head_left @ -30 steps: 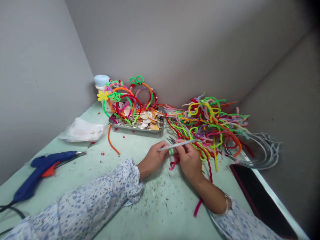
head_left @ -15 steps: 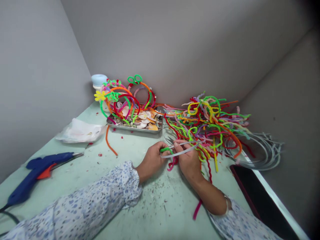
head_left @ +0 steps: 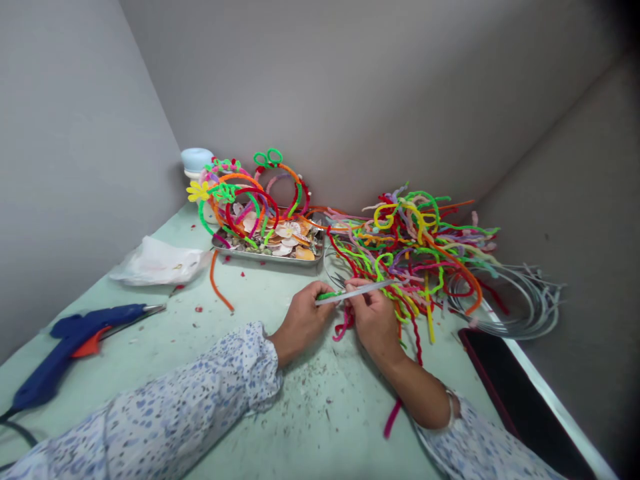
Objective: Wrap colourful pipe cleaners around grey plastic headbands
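Observation:
A thin grey headband point(head_left: 367, 287) spans both my hands, seen nearly edge-on. Green pipe cleaner point(head_left: 327, 295) is around its left part. My left hand point(head_left: 305, 320) is closed on that green-covered part, fingers curled. Thumb and fingers of my right hand point(head_left: 374, 327) pinch the grey band near its middle. Just behind the hands, dark pointed tips, perhaps of scissors point(head_left: 340, 280), show in part. A magenta pipe cleaner point(head_left: 341, 329) curls between the hands, and a heap of coloured pipe cleaners point(head_left: 410, 233) lies past my right hand.
Finished-looking pipe-cleaner headbands point(head_left: 240, 193) lean over a metal tray point(head_left: 300, 261) of shells. At left lie a blue glue gun point(head_left: 85, 333) and a plastic bag point(head_left: 160, 263). Bare headbands point(head_left: 530, 313) and a dark phone-like slab point(head_left: 520, 400) are at right. Grey walls enclose the table.
The headband has turned in my hands: its two arms were apart and now overlap almost in one line. Both hands stay in nearly the same place.

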`<state>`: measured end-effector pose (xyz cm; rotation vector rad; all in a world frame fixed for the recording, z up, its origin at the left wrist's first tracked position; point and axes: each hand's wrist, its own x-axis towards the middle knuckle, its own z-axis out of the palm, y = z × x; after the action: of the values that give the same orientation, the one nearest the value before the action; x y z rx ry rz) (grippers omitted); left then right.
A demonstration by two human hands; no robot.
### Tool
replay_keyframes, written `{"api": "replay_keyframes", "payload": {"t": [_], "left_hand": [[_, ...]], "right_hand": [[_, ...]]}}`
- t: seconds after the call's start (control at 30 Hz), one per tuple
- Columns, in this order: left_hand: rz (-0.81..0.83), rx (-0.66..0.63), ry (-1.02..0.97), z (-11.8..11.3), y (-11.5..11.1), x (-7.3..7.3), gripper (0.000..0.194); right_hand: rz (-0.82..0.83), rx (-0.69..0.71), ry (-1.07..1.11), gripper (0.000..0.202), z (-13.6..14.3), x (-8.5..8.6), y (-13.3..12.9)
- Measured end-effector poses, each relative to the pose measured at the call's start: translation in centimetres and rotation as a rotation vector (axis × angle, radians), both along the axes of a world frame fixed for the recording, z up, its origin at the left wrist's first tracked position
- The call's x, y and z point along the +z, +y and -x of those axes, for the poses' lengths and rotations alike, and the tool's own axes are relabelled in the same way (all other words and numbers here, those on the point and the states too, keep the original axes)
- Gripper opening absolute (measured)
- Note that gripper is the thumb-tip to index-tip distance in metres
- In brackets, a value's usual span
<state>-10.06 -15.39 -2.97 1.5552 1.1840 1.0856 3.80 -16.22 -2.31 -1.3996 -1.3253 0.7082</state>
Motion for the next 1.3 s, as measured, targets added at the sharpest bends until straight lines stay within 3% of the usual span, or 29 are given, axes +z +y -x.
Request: {"api": "replay_keyframes", "payload": {"t": [0.5, 0.73, 1.3], "left_hand": [[0.045, -0.015, -0.105, 0.26, -0.32, 0.26, 0.019], [0.072, 0.001, -0.159, 0.29, 0.01, -0.31, 0.019], [0.065, 0.027, -0.079, 0.18, -0.15, 0.32, 0.030]], "right_hand": [[-0.008, 0.033, -0.009, 0.029, 0.16, -0.48, -0.03], [-0.037, 0.038, -0.053, 0.028, 0.32, -0.28, -0.20], [-0.013, 0.046, 0.000, 0.029, 0.24, -0.49, -0.21]]}}
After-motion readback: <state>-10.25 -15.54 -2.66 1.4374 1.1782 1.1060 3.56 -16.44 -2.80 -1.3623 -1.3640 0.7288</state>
